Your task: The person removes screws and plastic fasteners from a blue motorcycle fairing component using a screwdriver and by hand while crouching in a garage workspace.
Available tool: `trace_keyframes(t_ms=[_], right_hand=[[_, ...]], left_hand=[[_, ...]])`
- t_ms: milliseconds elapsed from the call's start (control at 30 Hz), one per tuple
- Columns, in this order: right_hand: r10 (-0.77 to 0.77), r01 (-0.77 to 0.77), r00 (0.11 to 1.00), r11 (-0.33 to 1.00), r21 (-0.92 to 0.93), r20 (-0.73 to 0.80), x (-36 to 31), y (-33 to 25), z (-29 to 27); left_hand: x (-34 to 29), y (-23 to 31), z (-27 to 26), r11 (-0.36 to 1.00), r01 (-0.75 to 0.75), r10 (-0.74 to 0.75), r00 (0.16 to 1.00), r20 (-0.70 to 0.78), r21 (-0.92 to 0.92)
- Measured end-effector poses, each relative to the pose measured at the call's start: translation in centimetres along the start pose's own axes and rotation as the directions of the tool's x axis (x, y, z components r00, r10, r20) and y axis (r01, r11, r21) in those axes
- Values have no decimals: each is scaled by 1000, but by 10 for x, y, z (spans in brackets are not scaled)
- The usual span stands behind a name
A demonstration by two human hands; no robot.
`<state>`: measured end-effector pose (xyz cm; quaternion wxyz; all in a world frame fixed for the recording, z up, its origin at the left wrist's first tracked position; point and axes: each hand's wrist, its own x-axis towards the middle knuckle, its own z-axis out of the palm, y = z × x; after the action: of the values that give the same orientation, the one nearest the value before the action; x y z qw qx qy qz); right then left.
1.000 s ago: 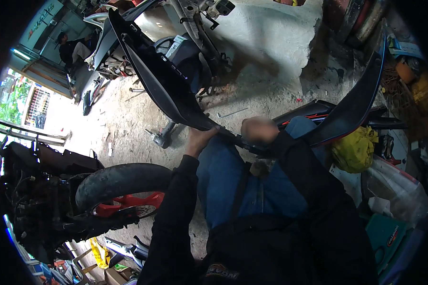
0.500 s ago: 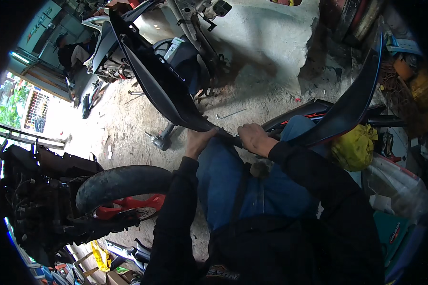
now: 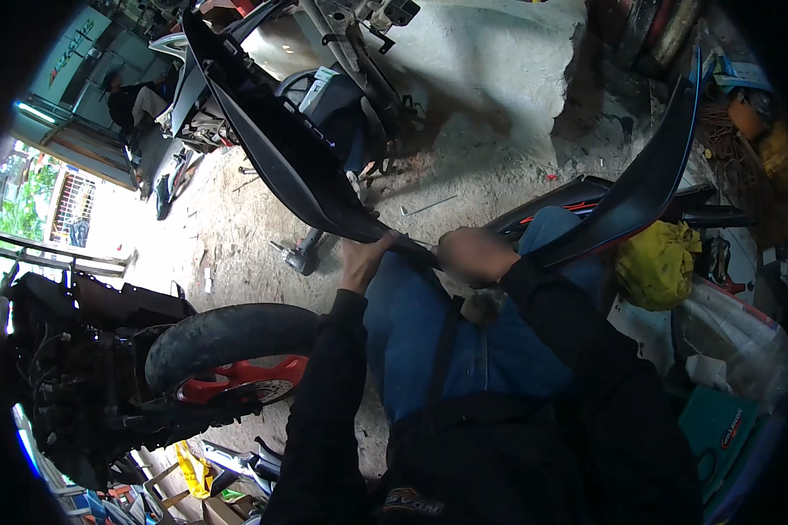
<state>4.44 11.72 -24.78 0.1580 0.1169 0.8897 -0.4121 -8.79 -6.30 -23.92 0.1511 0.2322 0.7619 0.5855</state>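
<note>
A long black plastic motorcycle body panel [image 3: 284,179] lies across my lap, bent into a wide V whose two wings rise away from me to the far left and far right. My left hand [image 3: 363,262] is closed on it left of the low middle, thumb along its edge. Just right of the middle, my right hand [image 3: 475,256] grips the same panel; the picture is smeared there, so its fingers are not sharp. The two hands are a short gap apart, above my knees in blue jeans [image 3: 411,341].
A power drill [image 3: 299,254] and a thin metal rod [image 3: 429,206] lie on the concrete floor. At left stands a motorcycle wheel [image 3: 228,341] with a red rim. To the right are a yellow plastic bag [image 3: 658,267] and a green case [image 3: 718,437]. Another person [image 3: 144,101] sits far left.
The panel has shifted slightly to the left, its left wing most. My right hand has turned a little; both hands keep their places on the panel. The view has shifted slightly.
</note>
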Motion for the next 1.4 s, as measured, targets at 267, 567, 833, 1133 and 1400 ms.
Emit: trace_keyframes(t_ms=[267,567,833,1133,1400], right_hand=[[-150,48,976,855,-517,-157,-11,-2,9],[-23,34,992,996,82,-123,-17,0,-5],[-131,99,961,985,-139,-244,-16,5,10],[-128,11,958,911,-413,-257,-14,-10,27],[-565,248,814,552,-796,-137,-6,2,2]], left_hand=[[12,-7,2,999,40,-40,999,25,8],[3,-16,4,997,2,-13,991,135,75],[-6,-19,39,981,119,-124,992,-27,-150],[-3,-26,35,946,160,-174,984,-26,-281],[-5,-38,33,853,213,-257,966,-28,-477]])
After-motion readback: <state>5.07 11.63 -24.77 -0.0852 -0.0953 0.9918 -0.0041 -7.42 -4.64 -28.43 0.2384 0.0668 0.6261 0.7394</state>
